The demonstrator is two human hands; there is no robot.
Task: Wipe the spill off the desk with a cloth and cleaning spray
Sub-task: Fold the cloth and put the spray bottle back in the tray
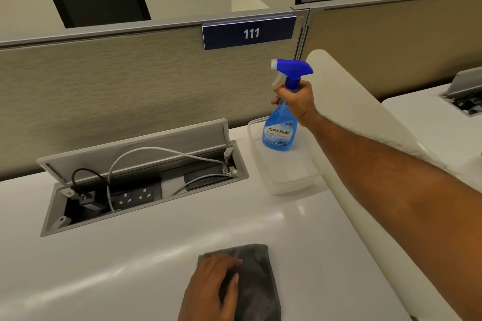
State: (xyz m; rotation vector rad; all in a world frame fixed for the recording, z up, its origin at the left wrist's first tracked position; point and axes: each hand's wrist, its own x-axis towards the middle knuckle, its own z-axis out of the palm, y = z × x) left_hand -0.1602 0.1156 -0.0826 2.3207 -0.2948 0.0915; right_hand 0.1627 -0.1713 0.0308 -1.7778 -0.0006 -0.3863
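White desk (pixel 130 255) — grey cloth (pixel 258 268), clear plastic tray (pixel 287 186), open cable box (pixel 156 205)

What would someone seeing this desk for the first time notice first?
The blue plastic spray bottle, gripped at its neck by the right hand, over the clear plastic tray at the desk's back right. Next, the left hand resting on a dark grey cloth near the front, and the navy 111 sign on the partition.

Soft, even indoor light from above, warm yellowish cast. Pale glare streaks across glossy worktop (pixel 146 250). Shadows faint, diffuse; cable box (pixel 86 212) interior dark. Wide-angle bowing bends partition (pixel 104 81) lines toward frame edges. Slight overall softness; spray bottle (pixel 278 135) label print blurred.
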